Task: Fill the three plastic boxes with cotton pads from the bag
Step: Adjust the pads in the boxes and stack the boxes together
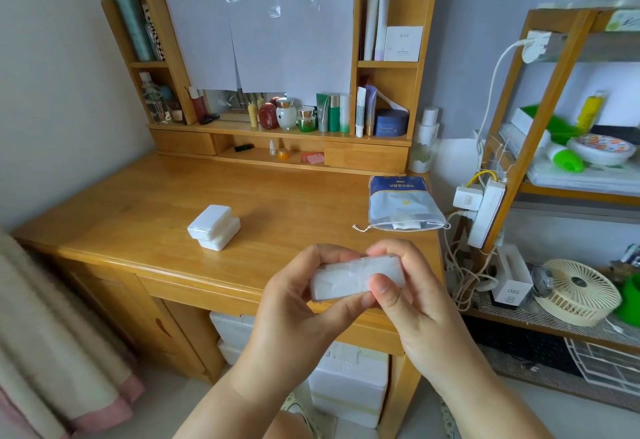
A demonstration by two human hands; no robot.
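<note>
1. I log both hands raised in front of the near edge of the wooden desk [138, 203], holding one plastic box [349, 277] between them, above the desk's front edge.
2. Left hand [298, 303]: fingers curled over the box's far side, thumb pressed along its underside at the near edge. It grips the box's left end.
3. Right hand [412, 303]: fingers curled over the top right corner, thumb flat on the near face. It grips the right end.
4. The held box is translucent white and tilted, right end higher; I cannot tell whether its lid is fully closed, nor how full it is.
5. Two more plastic boxes [214, 227] sit stacked on the desk, beyond and left of the hands, well apart from them. The upper one lies offset on the lower.
6. The bag of cotton pads [401, 206] lies on the desk's right side, drawstring mouth toward the near edge, some white pads visible inside.
7. Bottles and jars [311, 114] stand on the shelf at the desk's back.
</note>
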